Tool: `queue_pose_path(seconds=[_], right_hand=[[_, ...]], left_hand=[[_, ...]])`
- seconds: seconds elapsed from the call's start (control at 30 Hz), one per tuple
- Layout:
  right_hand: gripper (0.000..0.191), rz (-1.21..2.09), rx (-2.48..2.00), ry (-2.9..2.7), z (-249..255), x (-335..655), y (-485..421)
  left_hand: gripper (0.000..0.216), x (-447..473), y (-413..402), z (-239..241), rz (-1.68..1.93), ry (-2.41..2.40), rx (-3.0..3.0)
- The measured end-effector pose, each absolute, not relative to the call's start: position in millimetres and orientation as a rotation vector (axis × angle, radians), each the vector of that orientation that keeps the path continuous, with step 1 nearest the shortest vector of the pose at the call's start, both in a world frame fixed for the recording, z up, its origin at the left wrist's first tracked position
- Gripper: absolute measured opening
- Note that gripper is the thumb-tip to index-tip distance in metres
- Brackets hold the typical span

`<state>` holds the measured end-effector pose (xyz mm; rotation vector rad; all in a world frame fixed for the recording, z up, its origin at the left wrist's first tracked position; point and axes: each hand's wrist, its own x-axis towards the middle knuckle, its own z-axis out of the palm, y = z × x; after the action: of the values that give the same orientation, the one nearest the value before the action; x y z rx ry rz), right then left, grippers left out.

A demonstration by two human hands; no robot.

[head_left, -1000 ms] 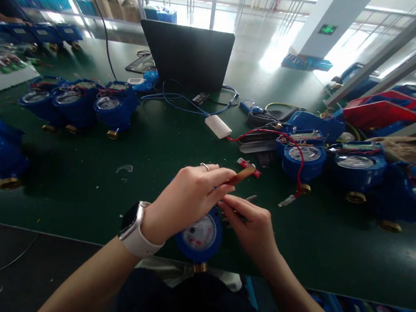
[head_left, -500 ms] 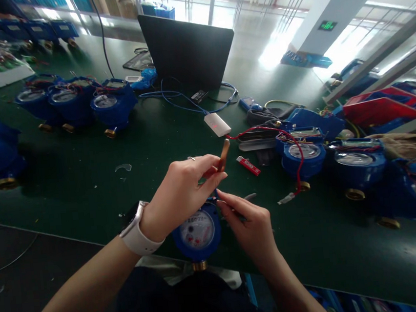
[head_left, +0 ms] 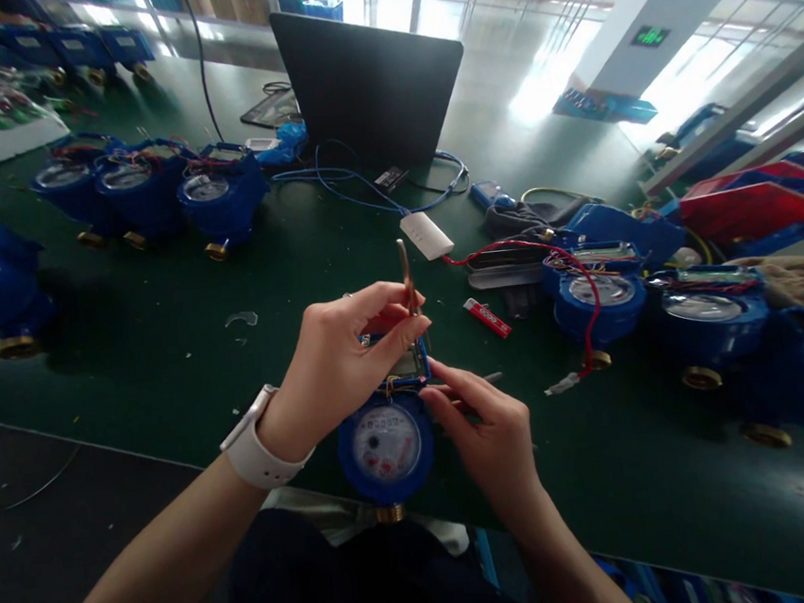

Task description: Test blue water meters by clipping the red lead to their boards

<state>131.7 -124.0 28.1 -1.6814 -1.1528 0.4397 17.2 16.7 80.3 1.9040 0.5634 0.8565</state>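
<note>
A blue water meter [head_left: 386, 447] with a round dial and a brass fitting stands at the table's near edge, its open top compartment showing a circuit board and thin wires. My left hand [head_left: 354, 358] is closed over that compartment, pinching slim metal tweezers [head_left: 406, 277] held upright. Part of the board is hidden behind its fingers. At the compartment's right edge, the thumb and forefinger of my right hand [head_left: 488, 421] grip the meter's housing; whether a wire is also between them cannot be made out.
Beyond my hands lies a white box [head_left: 427, 235] with a red cable [head_left: 595, 297]. A red-and-white battery-like stick [head_left: 487, 318] is near it. More blue meters stand left [head_left: 222, 200] and right [head_left: 706, 315]. A dark laptop [head_left: 371, 86] is at the back.
My left hand has shifted slightly left and turned the tweezers more upright, uncovering the board and more of the dial. My right hand stays at the compartment's edge.
</note>
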Motion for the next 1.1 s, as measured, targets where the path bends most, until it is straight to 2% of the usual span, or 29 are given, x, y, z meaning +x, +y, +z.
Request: queue_pose_path(seconds=[1.1], right_hand=[[0.022,0.298,-1.677,-1.241,23.0,131.2,-120.9]], left_hand=[[0.011,16.5,14.1,77.4,0.828,0.494,2.008]])
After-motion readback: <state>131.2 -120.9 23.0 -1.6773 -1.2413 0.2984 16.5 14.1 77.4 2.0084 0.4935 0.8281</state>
